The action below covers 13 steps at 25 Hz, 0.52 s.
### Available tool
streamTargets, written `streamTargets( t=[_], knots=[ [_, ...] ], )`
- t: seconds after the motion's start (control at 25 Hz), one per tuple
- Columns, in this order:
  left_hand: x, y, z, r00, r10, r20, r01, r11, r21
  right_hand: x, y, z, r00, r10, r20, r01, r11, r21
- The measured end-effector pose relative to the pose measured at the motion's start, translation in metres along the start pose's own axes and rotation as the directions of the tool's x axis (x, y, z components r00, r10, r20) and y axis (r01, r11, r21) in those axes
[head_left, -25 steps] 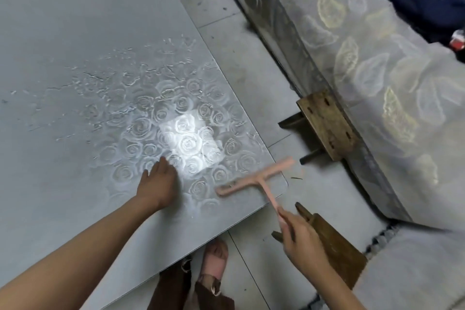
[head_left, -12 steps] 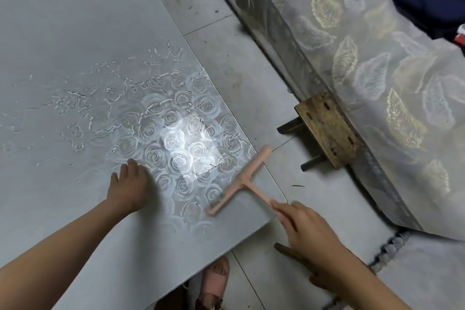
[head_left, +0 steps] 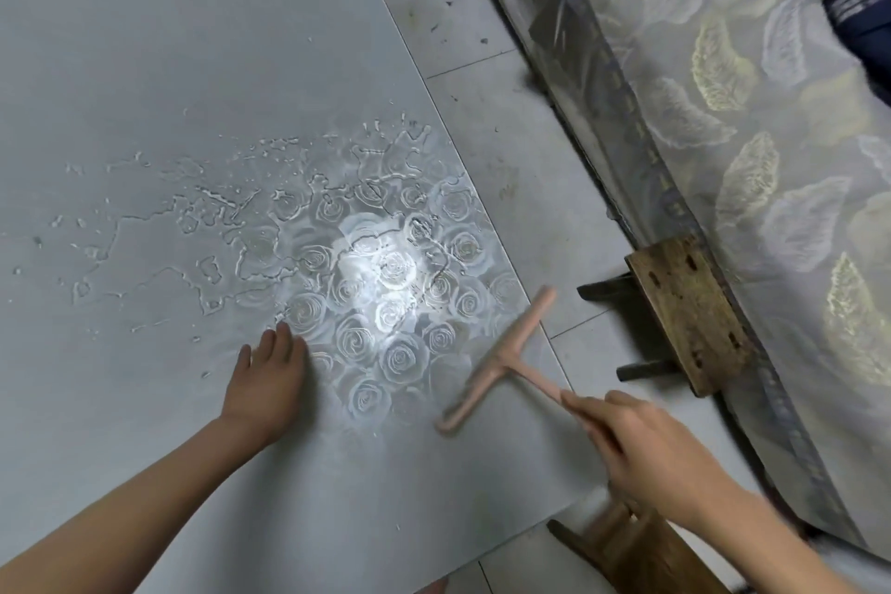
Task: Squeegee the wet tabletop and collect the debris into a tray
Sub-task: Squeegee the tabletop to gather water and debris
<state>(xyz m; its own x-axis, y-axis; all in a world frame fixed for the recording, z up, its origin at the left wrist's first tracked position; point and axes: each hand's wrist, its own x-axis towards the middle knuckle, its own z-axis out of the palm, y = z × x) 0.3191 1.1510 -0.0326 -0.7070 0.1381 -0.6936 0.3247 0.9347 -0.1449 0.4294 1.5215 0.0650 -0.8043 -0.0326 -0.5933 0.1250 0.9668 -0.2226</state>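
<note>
A grey tabletop (head_left: pixel 168 63) carries a spread of water (head_left: pixel 299 232) with small dark specks, glaring over a rose pattern near its right edge. My right hand (head_left: pixel 646 453) grips the handle of a pink T-shaped squeegee (head_left: pixel 501 359), whose blade lies slanted on the table close to the right edge, just right of the puddle. My left hand (head_left: pixel 270 381) rests flat on the tabletop, fingers straight, at the near edge of the wet patch. No tray is in view.
Tiled floor (head_left: pixel 520 159) runs along the table's right side. A wooden stool (head_left: pixel 684 314) stands there against a bed with a leaf-patterned cover (head_left: pixel 747 135). Another wooden stool (head_left: pixel 631 545) sits under my right forearm at the table's near corner.
The squeegee's blade has turned from nearly level to steeply slanted and slid onto the table near the puddle. My left hand has shifted left along the wet patch's edge.
</note>
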Motion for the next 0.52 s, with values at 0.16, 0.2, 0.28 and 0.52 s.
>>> streamTargets(
  t=[0.16, 0.2, 0.28, 0.52],
  knots=[
    [0.003, -0.013, -0.003, 0.999, 0.043, 0.022, -0.042, 0.999, -0.018, 0.076, -0.090, -0.002, 0.994, -0.050, -0.093, 0.060, 0.992, 0.107],
    [0.004, -0.013, -0.006, 0.999, 0.040, 0.033, -0.040, 0.999, -0.017, 0.098, -0.110, -0.009, 0.992, -0.065, -0.110, 0.079, 0.989, 0.128],
    [0.002, -0.009, -0.011, 0.997, 0.034, 0.068, -0.032, 0.999, -0.026, 0.124, -0.122, -0.031, 0.993, -0.093, -0.067, 0.100, 0.989, 0.113],
    [0.007, -0.010, -0.022, 0.987, 0.034, 0.155, -0.020, 0.996, -0.091, 0.063, -0.035, -0.056, 0.998, -0.054, 0.018, 0.054, 0.999, -0.002]
  ],
)
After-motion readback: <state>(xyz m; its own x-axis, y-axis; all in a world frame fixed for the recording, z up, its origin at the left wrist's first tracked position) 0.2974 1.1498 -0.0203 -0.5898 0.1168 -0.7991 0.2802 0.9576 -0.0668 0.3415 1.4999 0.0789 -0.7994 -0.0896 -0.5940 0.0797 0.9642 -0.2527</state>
